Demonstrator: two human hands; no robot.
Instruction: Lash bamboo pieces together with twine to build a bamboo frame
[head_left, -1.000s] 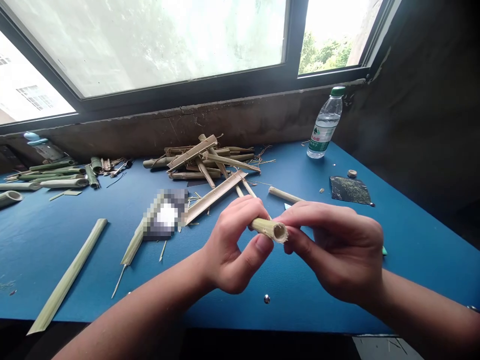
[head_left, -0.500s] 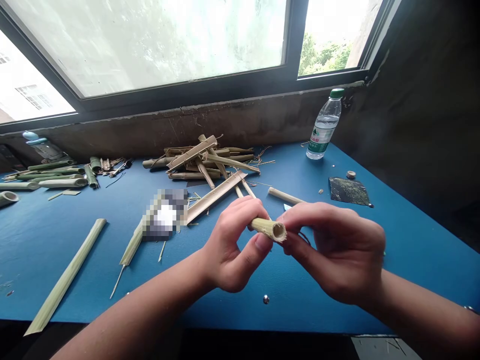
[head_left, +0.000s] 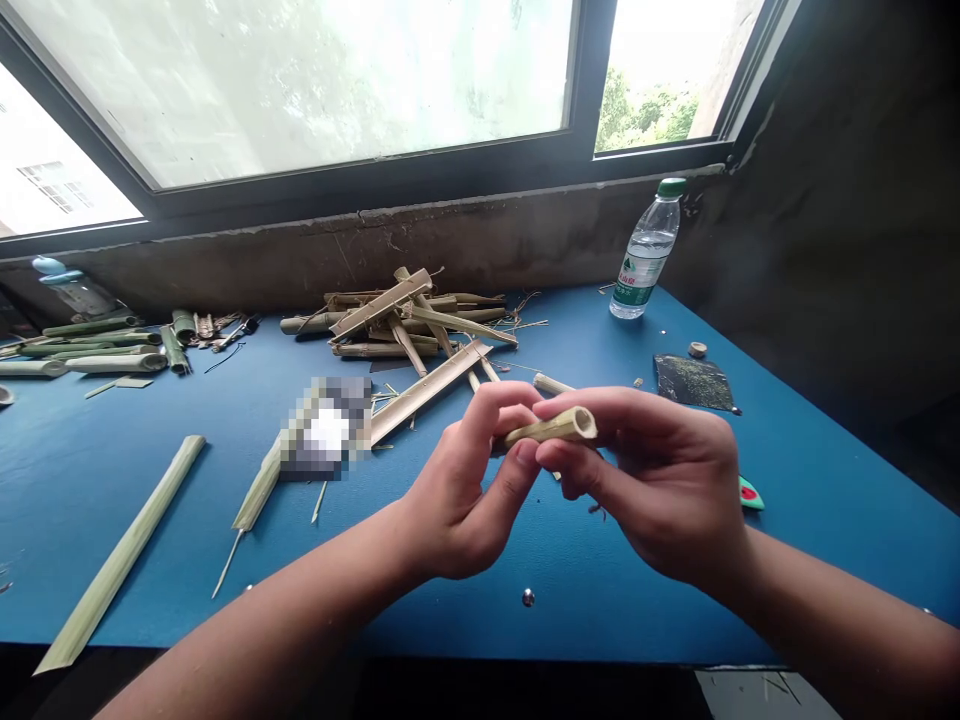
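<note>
A short hollow bamboo tube (head_left: 553, 428) lies nearly level between both hands above the blue table (head_left: 150, 470). My left hand (head_left: 465, 490) pinches its left end with thumb and fingers. My right hand (head_left: 660, 480) wraps its fingers round the open right end, the thumb underneath. A small green and red object (head_left: 750, 492) peeks out on the table behind my right hand.
A pile of split bamboo strips (head_left: 409, 320) lies at the back middle, and green bamboo pieces (head_left: 97, 350) at the back left. Long strips (head_left: 120, 555) lie at the front left. A water bottle (head_left: 643, 255) and dark sandpaper (head_left: 694, 382) sit right. The window sill runs behind.
The tube has been raised a little and turned, its open end now pointing right rather than toward me. My right hand's fingers have closed over that end.
</note>
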